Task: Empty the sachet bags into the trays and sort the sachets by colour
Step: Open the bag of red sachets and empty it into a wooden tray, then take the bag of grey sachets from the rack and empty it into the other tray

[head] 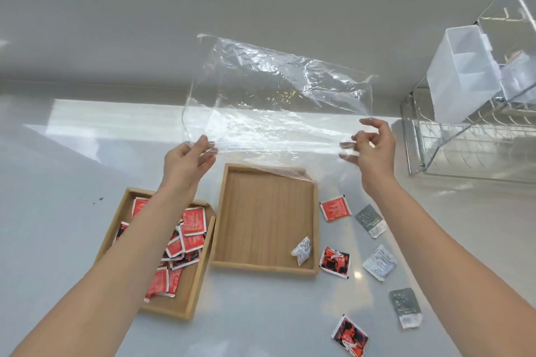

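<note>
I hold an empty clear plastic bag up above the counter, its open edge hanging down over the right wooden tray. My left hand pinches its lower left corner and my right hand pinches its lower right corner. That tray holds one white sachet. The left wooden tray is filled with several red sachets. Loose on the counter to the right lie red sachets and grey or white sachets.
A wire dish rack with a translucent plastic holder stands at the back right on the white counter. A pale wall runs along the back.
</note>
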Available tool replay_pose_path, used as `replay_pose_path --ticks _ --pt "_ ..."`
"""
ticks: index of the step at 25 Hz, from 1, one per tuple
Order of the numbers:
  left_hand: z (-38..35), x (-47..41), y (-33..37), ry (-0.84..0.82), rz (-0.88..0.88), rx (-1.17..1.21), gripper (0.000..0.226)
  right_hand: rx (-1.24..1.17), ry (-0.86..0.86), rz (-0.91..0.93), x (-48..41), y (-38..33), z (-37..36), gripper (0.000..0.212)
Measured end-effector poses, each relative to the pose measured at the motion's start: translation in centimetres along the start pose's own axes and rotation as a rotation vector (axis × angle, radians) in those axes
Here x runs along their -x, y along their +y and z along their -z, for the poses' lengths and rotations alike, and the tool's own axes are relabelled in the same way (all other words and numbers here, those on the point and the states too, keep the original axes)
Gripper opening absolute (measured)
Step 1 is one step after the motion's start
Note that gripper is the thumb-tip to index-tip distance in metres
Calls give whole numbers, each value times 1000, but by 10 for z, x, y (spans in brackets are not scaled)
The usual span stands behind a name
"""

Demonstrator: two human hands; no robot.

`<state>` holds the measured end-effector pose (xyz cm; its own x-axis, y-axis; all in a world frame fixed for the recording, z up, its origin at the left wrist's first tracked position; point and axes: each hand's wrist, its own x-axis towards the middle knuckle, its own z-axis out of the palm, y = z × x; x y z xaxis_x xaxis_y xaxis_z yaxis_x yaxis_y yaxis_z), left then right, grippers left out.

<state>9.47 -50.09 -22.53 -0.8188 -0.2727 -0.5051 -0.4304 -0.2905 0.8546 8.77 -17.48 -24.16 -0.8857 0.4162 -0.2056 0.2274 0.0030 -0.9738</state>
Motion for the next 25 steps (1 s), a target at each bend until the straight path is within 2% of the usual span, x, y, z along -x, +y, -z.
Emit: replay_pose_path --ticks 3,8,11,17,20,22,25 --pt "1 -37 -3 60 -55 -66 17 126 34 -17 -35 12 -23 24" --pt "7 -84 -19 144 -64 -228 20 295 -7 -57 -77 35 -58 23" --pt "10 -104 -31 147 -79 -352 25 394 -12 -61 -94 53 -71 14" --pt "14 -123 -51 151 -108 -595 61 491 25 13 -104 78 -83 17" --pt "14 -122 -56 112 -120 -663 73 558 44 43 -97 81 -88 31" --pt "13 -119 -56 117 -234 -774 75 663 81 160 -91 78 -89 43" --pt "-6 -122 -42 136 -648 -1067 68 939 99 465 -90 67 -96 58"
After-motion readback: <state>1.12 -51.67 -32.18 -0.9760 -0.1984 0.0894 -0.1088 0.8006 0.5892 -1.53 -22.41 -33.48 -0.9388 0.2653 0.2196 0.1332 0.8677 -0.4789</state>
